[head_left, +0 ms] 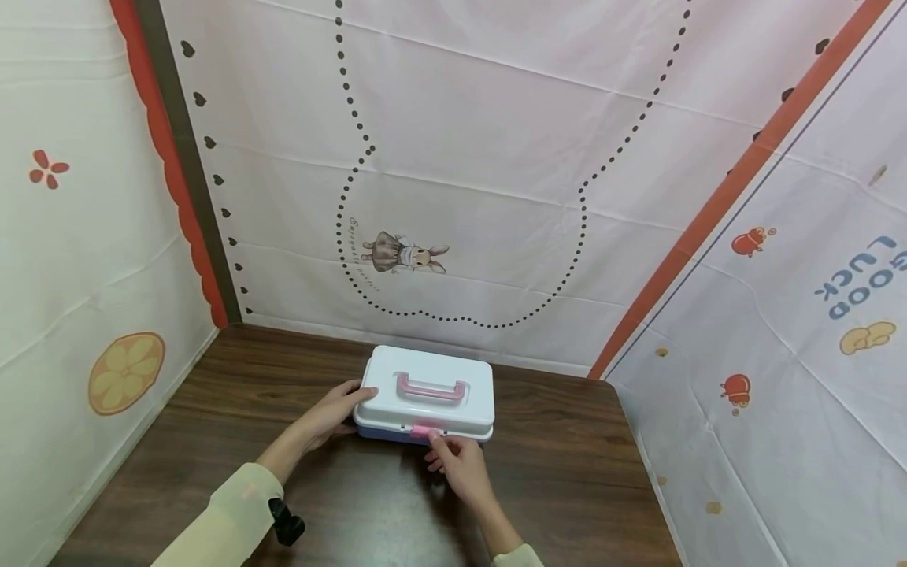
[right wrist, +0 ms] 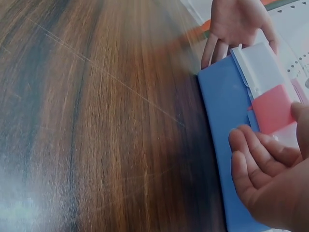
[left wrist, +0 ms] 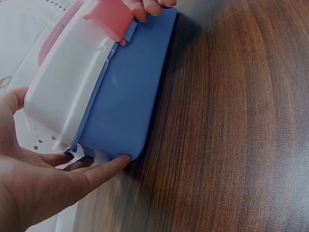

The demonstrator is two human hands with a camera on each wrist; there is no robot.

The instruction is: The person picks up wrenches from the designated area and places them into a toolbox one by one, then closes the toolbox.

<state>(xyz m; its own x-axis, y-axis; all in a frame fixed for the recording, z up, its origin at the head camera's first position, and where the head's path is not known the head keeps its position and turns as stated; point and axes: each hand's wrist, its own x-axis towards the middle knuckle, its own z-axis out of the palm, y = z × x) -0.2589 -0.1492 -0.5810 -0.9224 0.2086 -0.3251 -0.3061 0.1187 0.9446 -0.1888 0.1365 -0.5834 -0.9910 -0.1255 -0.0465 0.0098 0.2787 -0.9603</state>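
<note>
A plastic carrying case (head_left: 432,366) with a white lid and blue base sits closed at the far middle of the table. On its lid is a pink handle (head_left: 430,390), and a pink latch (right wrist: 273,108) hangs at the front, tilted outward from the blue wall. My left hand (head_left: 335,411) grips the case's left end, thumb on the lid and fingers along the side. At the front, my right hand (head_left: 459,466) touches the latch with its thumb. Its other fingers (right wrist: 258,162) are loosely bent beneath, near the blue front (left wrist: 128,87).
The dark wooden table (head_left: 383,504) extends in front of the case and to both sides. Printed fabric (head_left: 460,236) hangs close behind the case, with more fabric at left and right. A black device (head_left: 286,522) is strapped to my left wrist.
</note>
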